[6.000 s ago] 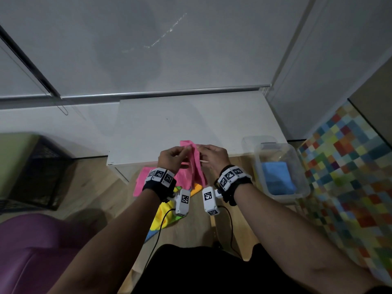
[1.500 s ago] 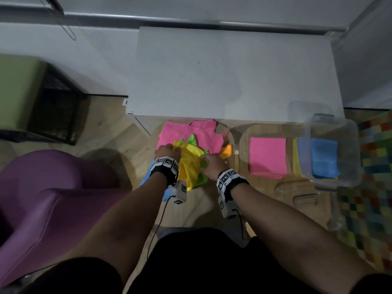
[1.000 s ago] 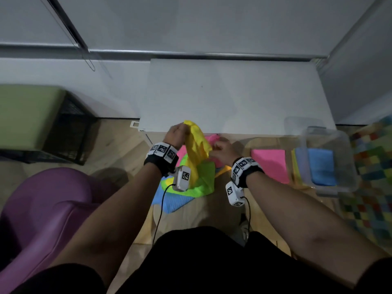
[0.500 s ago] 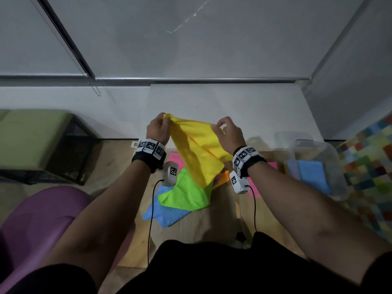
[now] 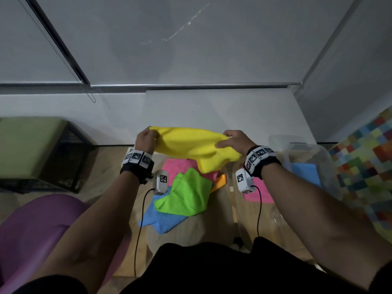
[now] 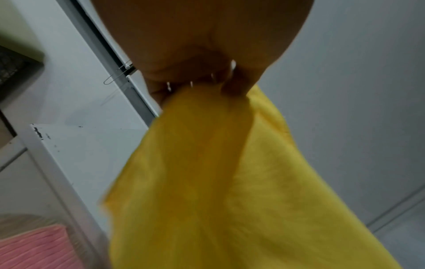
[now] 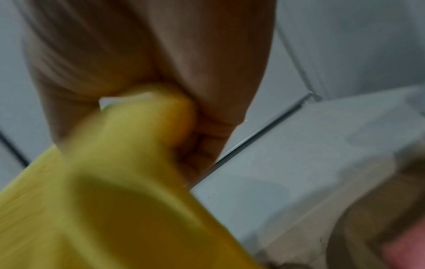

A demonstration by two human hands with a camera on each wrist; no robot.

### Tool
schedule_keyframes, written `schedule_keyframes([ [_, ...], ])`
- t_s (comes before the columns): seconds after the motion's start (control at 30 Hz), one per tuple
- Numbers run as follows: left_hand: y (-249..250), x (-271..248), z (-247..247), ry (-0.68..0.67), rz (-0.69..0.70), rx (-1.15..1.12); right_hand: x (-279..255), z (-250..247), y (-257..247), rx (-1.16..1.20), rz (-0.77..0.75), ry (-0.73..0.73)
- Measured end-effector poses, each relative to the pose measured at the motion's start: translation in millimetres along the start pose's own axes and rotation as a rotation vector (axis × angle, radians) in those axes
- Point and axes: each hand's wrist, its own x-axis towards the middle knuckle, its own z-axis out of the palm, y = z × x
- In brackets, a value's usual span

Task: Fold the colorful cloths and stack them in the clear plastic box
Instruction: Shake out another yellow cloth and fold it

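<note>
Both hands hold a yellow cloth (image 5: 192, 146) stretched in the air above the white table's front edge. My left hand (image 5: 146, 139) pinches its left corner; the left wrist view shows the yellow cloth (image 6: 225, 182) hanging from the fingers (image 6: 234, 87). My right hand (image 5: 234, 140) grips the right corner, seen close and blurred as the yellow cloth (image 7: 115, 182). On the floor below lie a green cloth (image 5: 186, 193), a blue cloth (image 5: 163, 219), a pink cloth (image 5: 176, 166) and an orange one (image 5: 220, 180). A folded pink cloth (image 5: 257, 192) lies by the clear plastic box (image 5: 331, 166), which holds a blue cloth (image 5: 307, 172).
The white table (image 5: 222, 107) stands against the wall ahead. A black wire crate (image 5: 63, 158) with a green cushion is at the left. A purple seat (image 5: 40, 228) sits at the lower left. A multicoloured checked rug (image 5: 369, 158) is at the right.
The yellow cloth came up off the floor pile. My hands have moved apart, spreading it wider and flatter in the air. The green cloth below is now uncovered.
</note>
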Motion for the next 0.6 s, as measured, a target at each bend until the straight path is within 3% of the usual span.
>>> schedule_keyframes([
  [0.13,3.1,2.3,-13.8,0.048,0.083,-0.015,-13.2,-7.2,-15.9,0.484,0.077,-0.117],
  [0.23,-0.9,8.0,-10.8,-0.023,-0.047,0.022,-12.0,-7.9,-12.3,0.639,0.151,-0.213],
  [0.33,-21.7,14.9,-2.8,-0.080,-0.158,0.141,-0.7,0.2,7.4,0.527,0.251,-0.079],
  [0.47,-53.7,10.9,-0.5,-0.101,-0.122,0.362,5.9,15.4,34.7,0.009,0.123,0.241],
  [0.53,-65.4,6.8,0.7,-0.093,-0.052,0.357,3.3,25.7,47.6,-0.040,0.081,0.282],
  [0.6,-74.7,2.4,-1.5,-0.122,-0.076,0.374,1.8,34.0,57.6,-0.056,0.084,0.301],
])
